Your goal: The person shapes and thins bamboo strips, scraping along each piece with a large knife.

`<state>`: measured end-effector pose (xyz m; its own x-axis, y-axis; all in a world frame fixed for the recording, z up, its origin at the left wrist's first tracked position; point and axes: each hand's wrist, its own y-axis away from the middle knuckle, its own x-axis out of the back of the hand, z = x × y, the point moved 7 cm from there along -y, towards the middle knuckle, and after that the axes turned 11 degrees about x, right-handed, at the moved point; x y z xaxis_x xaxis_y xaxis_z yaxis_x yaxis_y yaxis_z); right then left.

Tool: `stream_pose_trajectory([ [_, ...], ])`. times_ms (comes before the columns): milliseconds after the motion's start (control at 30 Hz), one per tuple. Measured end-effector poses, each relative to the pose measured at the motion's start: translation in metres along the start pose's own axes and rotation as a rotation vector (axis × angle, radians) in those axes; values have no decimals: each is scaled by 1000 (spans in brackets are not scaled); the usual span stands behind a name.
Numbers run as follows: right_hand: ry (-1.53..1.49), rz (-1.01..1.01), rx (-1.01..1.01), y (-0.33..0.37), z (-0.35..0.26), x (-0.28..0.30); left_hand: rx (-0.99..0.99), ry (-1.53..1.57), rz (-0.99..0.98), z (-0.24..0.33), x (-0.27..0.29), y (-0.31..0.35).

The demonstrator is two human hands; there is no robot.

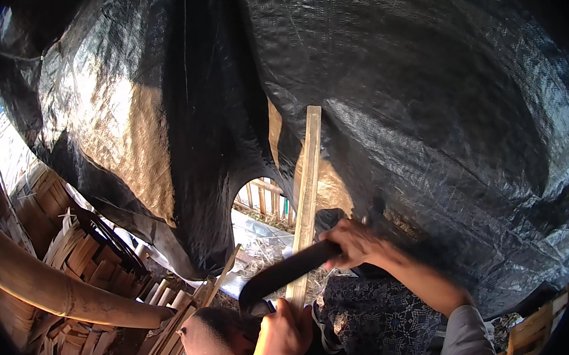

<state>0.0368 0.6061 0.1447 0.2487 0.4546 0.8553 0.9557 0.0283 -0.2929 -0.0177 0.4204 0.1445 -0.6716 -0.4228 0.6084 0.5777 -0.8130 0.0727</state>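
Bamboo strip: position and working room

Clock directions are read from the centre of the view. The strip runs from just past 12 o'clock down to 6 o'clock. Its upper end stands in front of black sheeting; contact between them cannot be confirmed. The sheeting spans 10 to 4 o'clock and hangs near the right forearm, limiting room at that side. An arched gap in the sheeting opens near the centre, toward 7 o'clock. Woven bamboo pieces and a thick curved pole bound the space at 8 o'clock.

The strip is pale yellow, narrow and flat, with nearly parallel long edges and a blunt upper end.

Left hand, 6 o'clock: closed around the strip's lower part. Right hand, 5 o'clock: clenched on one end of a dark curved tool. The tool crosses in front of the strip; whether they touch cannot be determined.
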Motion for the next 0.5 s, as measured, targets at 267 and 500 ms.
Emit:
stream_pose_trajectory([
  [267, -48, 344, -406, 11, 39, 19, 60, -28, -53, 2, -1, -1],
  [500, 143, -11, -11, -3, 14, 10, -38, 75, -43, 10, 3, 4],
])
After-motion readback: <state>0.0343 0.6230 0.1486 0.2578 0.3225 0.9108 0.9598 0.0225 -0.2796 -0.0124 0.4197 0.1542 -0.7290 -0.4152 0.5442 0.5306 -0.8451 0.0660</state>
